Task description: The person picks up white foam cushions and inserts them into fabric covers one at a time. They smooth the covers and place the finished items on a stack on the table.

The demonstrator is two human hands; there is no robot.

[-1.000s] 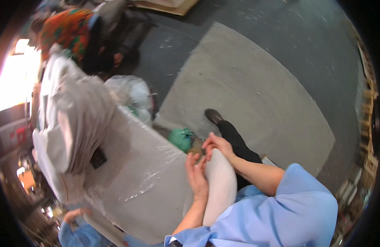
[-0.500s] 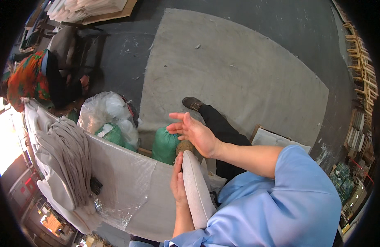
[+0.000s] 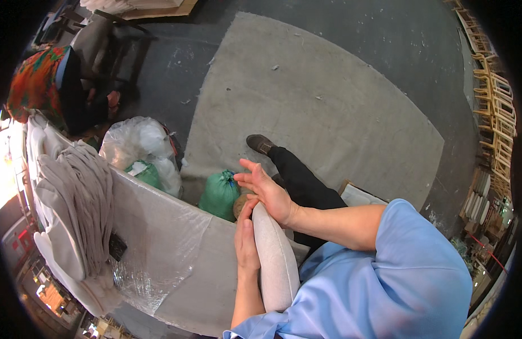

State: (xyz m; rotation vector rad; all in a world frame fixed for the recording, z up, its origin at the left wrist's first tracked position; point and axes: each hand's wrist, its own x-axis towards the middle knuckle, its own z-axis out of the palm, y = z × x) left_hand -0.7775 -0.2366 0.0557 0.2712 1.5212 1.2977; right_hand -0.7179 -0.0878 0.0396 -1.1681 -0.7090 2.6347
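Observation:
A pale grey padded cushion (image 3: pixel 275 260) stands on edge between my arms, its lower end against my blue shirt. My left hand (image 3: pixel 247 244) lies along the cushion's left side with its fingers straight and its palm flat. At the cushion's far end, my right hand (image 3: pixel 270 194) has its fingers stretched out and slightly spread. The heel of that hand is by the cushion's tip, close to my left fingertips. Neither hand's fingers wrap round anything. Just beyond stand a tied green sack (image 3: pixel 219 196) and a round brown thing (image 3: pixel 240 207), partly hidden by my hands.
A grey-covered table (image 3: pixel 159 231) with clear plastic film runs along my left. Grey fabric covers (image 3: pixel 83 209) are piled on it beside a small black object (image 3: pixel 117 246). Plastic bags (image 3: pixel 141 141) stand behind. Another person (image 3: pixel 46 85) is at far left; wooden frames (image 3: pixel 494 107) line the right.
My right hand has come down closer to the cushion's far end and my left fingertips. The cushion has turned slightly, showing more of its broad face. The whole view has shifted a little.

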